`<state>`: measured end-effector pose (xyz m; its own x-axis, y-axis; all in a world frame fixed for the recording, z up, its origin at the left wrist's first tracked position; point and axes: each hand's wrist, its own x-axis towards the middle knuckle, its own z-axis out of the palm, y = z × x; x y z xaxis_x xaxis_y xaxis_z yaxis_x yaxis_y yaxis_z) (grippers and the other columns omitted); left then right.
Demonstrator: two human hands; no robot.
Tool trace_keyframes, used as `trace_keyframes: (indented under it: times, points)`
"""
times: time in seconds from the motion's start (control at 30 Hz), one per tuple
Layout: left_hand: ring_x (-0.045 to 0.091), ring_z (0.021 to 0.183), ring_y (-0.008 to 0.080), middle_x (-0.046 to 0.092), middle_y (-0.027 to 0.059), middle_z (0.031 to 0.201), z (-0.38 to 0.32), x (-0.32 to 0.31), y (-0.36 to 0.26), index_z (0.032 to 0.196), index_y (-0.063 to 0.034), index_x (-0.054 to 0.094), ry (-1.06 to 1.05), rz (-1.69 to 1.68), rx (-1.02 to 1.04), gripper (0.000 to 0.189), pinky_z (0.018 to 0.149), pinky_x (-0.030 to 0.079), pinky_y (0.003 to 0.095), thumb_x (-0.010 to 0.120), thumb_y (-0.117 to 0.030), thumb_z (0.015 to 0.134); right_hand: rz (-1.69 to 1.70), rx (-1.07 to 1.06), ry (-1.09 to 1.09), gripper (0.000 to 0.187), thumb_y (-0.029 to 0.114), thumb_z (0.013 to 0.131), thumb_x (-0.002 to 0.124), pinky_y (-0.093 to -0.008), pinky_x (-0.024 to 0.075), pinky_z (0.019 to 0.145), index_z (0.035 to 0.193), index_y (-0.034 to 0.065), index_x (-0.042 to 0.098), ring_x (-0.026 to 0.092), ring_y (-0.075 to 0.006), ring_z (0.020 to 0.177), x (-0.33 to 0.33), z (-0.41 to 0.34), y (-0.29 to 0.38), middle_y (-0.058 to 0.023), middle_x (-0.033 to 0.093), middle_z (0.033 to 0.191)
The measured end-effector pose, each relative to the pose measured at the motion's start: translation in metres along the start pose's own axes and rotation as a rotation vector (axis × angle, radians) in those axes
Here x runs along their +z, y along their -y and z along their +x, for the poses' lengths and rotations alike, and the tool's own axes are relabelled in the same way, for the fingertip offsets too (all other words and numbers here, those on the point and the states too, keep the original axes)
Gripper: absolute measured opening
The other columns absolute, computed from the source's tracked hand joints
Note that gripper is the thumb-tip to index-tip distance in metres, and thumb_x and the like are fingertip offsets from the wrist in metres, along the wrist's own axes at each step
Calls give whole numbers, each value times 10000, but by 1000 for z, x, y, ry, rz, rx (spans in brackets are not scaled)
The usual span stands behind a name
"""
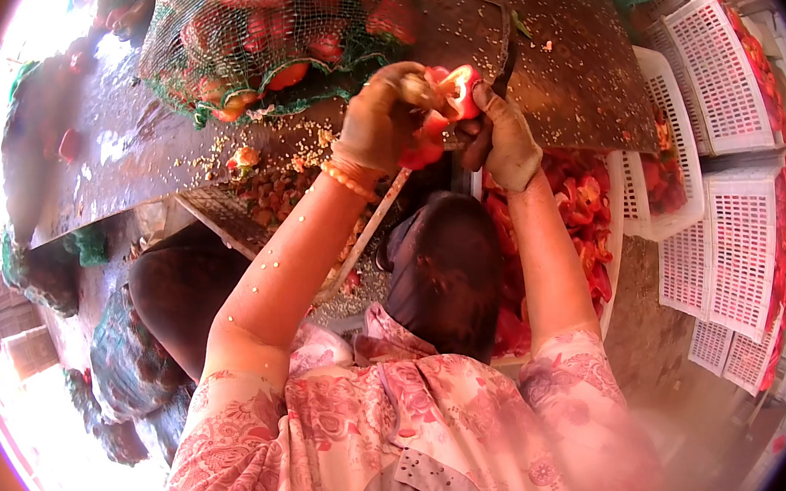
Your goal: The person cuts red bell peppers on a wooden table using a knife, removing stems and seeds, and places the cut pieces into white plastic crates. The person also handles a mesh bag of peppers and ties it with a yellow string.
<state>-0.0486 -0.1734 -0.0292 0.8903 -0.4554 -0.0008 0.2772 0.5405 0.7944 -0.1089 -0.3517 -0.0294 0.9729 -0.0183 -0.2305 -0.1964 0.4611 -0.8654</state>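
A cut red bell pepper (461, 91), its hollow pale inside showing, is held between my two gloved hands above the table's near edge. My left hand (380, 115) curls around the pepper's left side, with red flesh (427, 139) hanging below the fingers. On the other side my right hand (506, 131) pinches the pepper with thumb and fingers. A dark, curved, narrow tool, possibly a knife (508, 53), extends up from beside my right thumb; whether that hand grips it is unclear. Just beyond my left hand lies a green mesh sack of red peppers (273, 37).
Seeds and a pepper core (243, 159) lie on the brown table (582, 71). Below the edge are a container of cores and seeds (275, 200) and a crate of cut red peppers (581, 206). White plastic crates (724, 71) stand at right; filled mesh sacks (133, 348) at left.
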Motion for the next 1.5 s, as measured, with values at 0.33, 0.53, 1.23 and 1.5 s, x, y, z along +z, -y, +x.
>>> trace_keyframes:
  times: [0.33,0.53,1.23,1.5]
  points:
    - [615,766,245,624,93,942,-40,-43,-74,1018,-19,612,-50,776,251,232,749,522,341,459,-174,937,96,-91,5,251,336,911,621,-251,373,527,839,99,579,473,-104,580,-36,-45,16,4,516,651]
    - [614,1003,255,644,37,1039,-109,-113,-89,971,-173,699,363,2246,-116,164,814,520,359,589,-188,850,-191,-57,-351,183,273,900,664,-227,282,356,883,114,575,491,-97,483,-64,-113,55,-15,527,616]
    - [559,1121,389,495,94,1296,-57,-126,-139,1235,-254,537,-556,1711,223,497,918,494,463,716,-348,782,-626,57,-268,279,169,947,574,-176,349,423,1173,12,616,483,-43,532,14,-95,61,0,571,731]
    - [514,1146,459,469,174,1290,-12,-134,-125,1313,-171,435,-745,1572,240,677,925,463,522,723,-401,746,-526,143,-146,249,171,929,621,-179,381,452,1134,31,637,492,-40,541,79,-44,47,9,570,745]
